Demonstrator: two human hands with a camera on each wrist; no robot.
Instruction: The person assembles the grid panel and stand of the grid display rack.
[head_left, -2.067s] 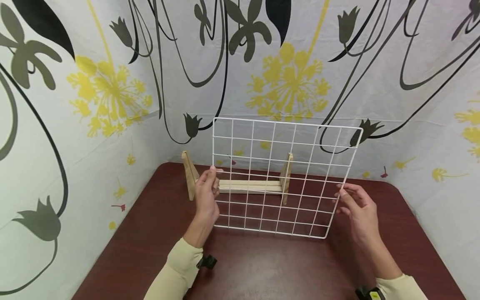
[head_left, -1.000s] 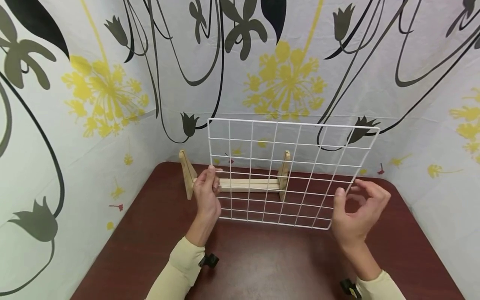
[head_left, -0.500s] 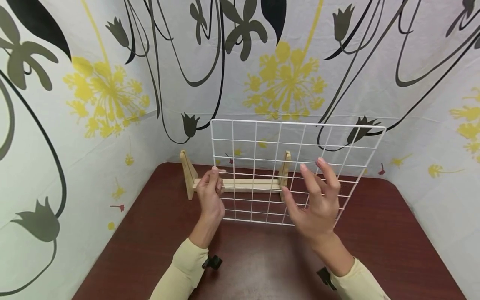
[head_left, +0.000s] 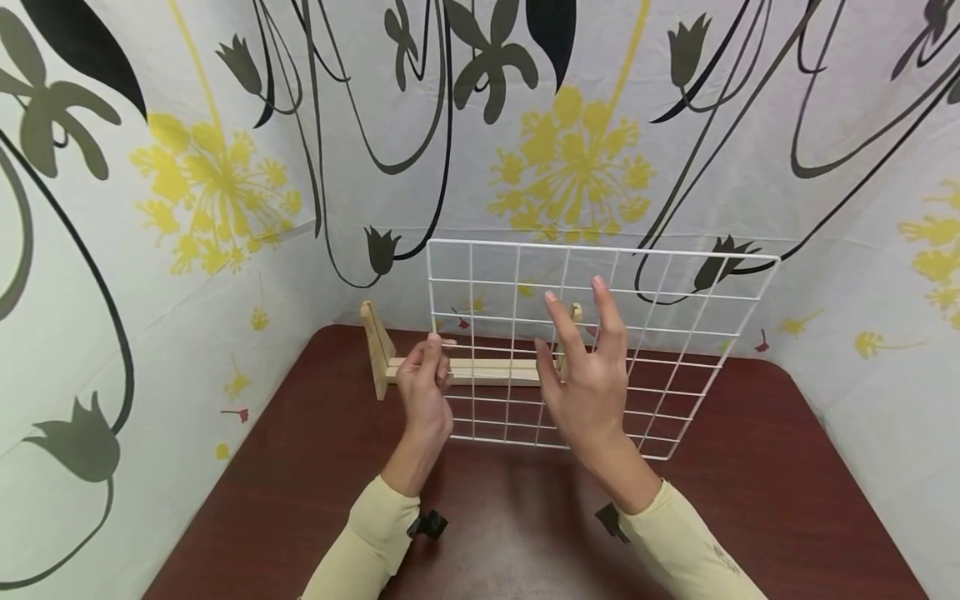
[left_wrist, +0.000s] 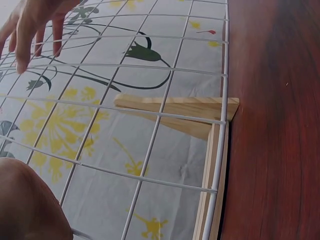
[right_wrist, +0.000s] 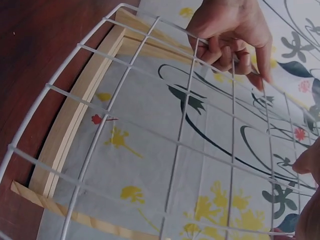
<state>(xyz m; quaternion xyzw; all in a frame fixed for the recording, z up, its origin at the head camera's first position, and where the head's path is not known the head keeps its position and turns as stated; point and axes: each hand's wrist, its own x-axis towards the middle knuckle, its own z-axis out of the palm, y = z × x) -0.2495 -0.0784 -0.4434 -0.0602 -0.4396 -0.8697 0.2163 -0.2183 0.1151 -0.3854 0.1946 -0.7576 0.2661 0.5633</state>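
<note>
A white wire grid panel (head_left: 720, 364) is held up, tilted, above the table. My left hand (head_left: 426, 392) pinches its left edge between thumb and fingers; the right wrist view shows this hand (right_wrist: 232, 30) with fingers curled at the wire. In front of the panel's middle is my right hand (head_left: 588, 392), fingers spread and pointing up, holding nothing. Whether its fingertips touch the wires I cannot tell. Behind the panel stands a light wooden stand (head_left: 495, 372), with two uprights joined by a crossbar; its right upright is mostly hidden by the right hand.
The stand rests toward the back of a dark red-brown table (head_left: 300, 467). A white cloth (head_left: 255, 183) with grey, black and yellow flower prints hangs around the back and sides. Small black devices (head_left: 429, 524) are worn on both wrists.
My right hand has let go of the panel's right edge and moved left, to in front of its middle. The left hand keeps its grip, and the panel has turned and shifted slightly right.
</note>
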